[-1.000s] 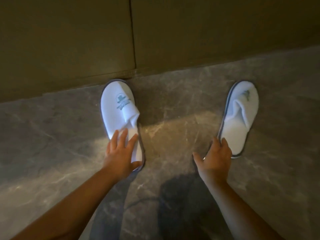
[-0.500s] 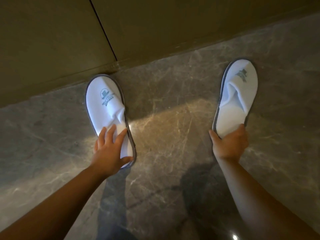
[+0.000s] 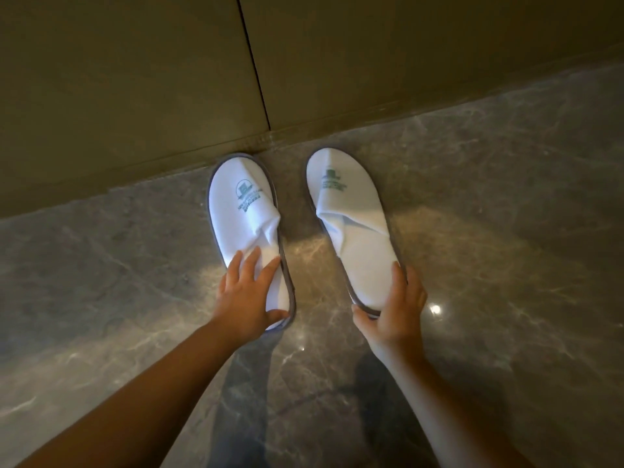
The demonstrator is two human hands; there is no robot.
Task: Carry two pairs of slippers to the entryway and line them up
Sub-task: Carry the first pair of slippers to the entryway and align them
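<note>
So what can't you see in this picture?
Head view only:
- Heel of the left slipper: covered by the left hand.
- Heel edge of the right slipper: wrapped by the right hand.
- Logo words: too small to read.
- The second pair of slippers: outside the frame.

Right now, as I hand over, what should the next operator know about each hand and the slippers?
Left hand: flat on the heel of the left slipper, toe near the wall.
Right hand: gripping the heel of the right slipper, which angles slightly.
Done: one pair on the marble floor, side by side with a gap.
Left: square up the right slipper; the second pair is not in view.
</note>
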